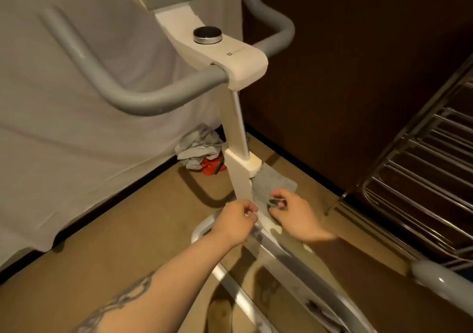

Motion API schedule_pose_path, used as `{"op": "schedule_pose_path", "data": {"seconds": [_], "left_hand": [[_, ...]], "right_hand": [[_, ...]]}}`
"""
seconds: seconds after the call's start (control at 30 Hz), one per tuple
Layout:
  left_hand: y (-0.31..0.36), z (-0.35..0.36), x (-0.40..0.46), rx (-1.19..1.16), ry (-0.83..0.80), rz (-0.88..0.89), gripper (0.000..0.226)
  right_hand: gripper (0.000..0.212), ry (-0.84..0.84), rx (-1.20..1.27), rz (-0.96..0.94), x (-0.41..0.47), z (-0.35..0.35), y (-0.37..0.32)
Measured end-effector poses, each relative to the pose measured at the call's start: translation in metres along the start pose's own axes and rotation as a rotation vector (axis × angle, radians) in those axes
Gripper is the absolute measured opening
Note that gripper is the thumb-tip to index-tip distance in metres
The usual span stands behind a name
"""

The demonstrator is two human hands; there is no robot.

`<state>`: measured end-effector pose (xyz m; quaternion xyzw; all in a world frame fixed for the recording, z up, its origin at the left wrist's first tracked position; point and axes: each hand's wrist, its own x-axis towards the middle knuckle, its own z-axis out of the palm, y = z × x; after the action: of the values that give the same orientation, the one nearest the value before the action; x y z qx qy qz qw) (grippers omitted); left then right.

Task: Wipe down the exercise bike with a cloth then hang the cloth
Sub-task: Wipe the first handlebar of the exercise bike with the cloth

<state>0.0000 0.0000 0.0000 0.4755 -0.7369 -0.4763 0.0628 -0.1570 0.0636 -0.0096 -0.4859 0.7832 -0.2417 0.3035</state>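
Step in hand: wiping, low on the exercise bike [234, 125]. The grey cloth [275, 183] is wrapped behind the lower part of the white upright post [242, 176], just under its collar, with most of the fabric showing on the right side.

Right hand [294, 213]: fingers curled onto the cloth's lower edge, gripping it. Left hand [236, 220]: fingers pinched together against the left face of the post. It probably holds the cloth's other end, but that end is hidden behind the post and the fingers, so I cannot tell what this grip closes on.

Judgement: task about midway. The post is being worked; hanging is not yet started.

Next move calls for: both ends kept taut, cloth drawn side to side or slid down the post toward the frame [279, 258]; after that, cloth freed from round the post and carried right to the wire drying rack [419, 179].

Surroundings: grey handlebar [122, 94] and round knob [207, 34] overhead; bed with pale sheet [64, 128] at left; crumpled grey fabric [198, 146] over something red [212, 167] on the floor behind the post.

In the way: the collar limits upward travel; frame tubes crowd the hands below; the bike frame lies between hands and rack.
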Motion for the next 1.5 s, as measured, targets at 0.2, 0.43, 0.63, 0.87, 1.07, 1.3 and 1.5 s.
{"op": "schedule_pose_path", "data": {"seconds": [0.2, 0.43, 0.63, 0.87, 1.07, 1.3, 1.5], "left_hand": [[-0.019, -0.014, 0.076, 0.015, -0.086, -0.041, 0.015], [-0.053, -0.002, 0.111, 0.068, -0.093, -0.021, 0.022], [-0.062, 0.005, 0.118, 0.120, -0.101, -0.033, 0.024], [-0.059, 0.007, 0.121, 0.115, -0.097, -0.044, 0.025], [-0.054, 0.003, 0.109, 0.053, -0.054, -0.056, 0.021], [-0.022, -0.032, 0.070, -0.082, -0.007, -0.008, 0.017], [0.015, -0.057, 0.016, -0.072, 0.156, 0.082, 0.020]], "right_hand": [[0.045, 0.123, -0.144, -0.001, 0.064, 0.014, 0.026], [0.062, 0.210, -0.124, 0.150, 0.094, 0.037, 0.043], [0.057, 0.296, 0.060, 0.201, 0.094, 0.051, 0.044], [0.022, 0.404, -0.063, 0.092, 0.090, 0.057, 0.040], [0.021, 0.332, -0.087, 0.199, 0.086, 0.032, 0.030], [0.004, 0.315, 0.135, 0.012, 0.046, 0.002, -0.005], [0.010, 0.330, 0.159, -0.123, 0.010, -0.020, -0.038]]}}
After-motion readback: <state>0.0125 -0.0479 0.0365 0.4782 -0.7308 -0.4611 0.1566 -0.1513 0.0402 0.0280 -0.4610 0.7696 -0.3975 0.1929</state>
